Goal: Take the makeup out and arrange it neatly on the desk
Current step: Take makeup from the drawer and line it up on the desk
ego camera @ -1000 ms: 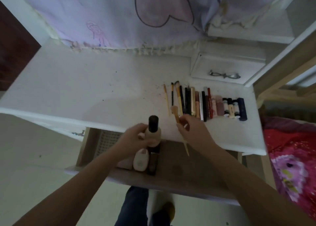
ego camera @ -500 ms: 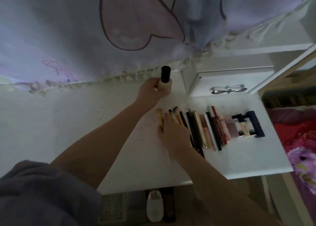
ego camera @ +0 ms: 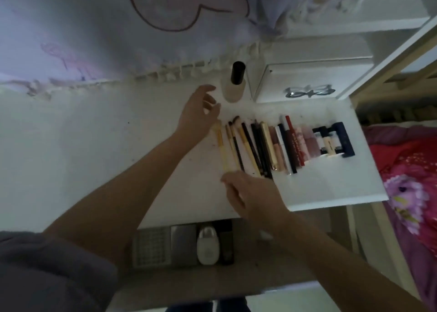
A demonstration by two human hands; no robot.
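Observation:
A beige foundation bottle [ego camera: 233,87] with a black cap stands upright at the back of the white desk [ego camera: 94,146], beside a small white drawer box [ego camera: 307,80]. My left hand [ego camera: 198,113] hovers just left of it, fingers relaxed and holding nothing. A row of makeup brushes, pencils, lip tubes and small bottles [ego camera: 283,143] lies side by side on the desk. My right hand [ego camera: 250,195] is at the near ends of the leftmost brushes [ego camera: 222,146], fingers loosely bent over them. Under the desk edge, the open drawer [ego camera: 212,281] holds a white oval bottle [ego camera: 207,245] and dark compacts.
A lilac cloth with a heart print [ego camera: 118,28] hangs behind the desk. To the right are a bed with a red and pink flowered cover [ego camera: 411,181] and a wooden frame. A mesh-lid box [ego camera: 151,248] sits at the drawer's left.
My left hand set the foundation bottle down upright at the back of the desk and let go. My right hand laid its brush into the row and drew back toward me.

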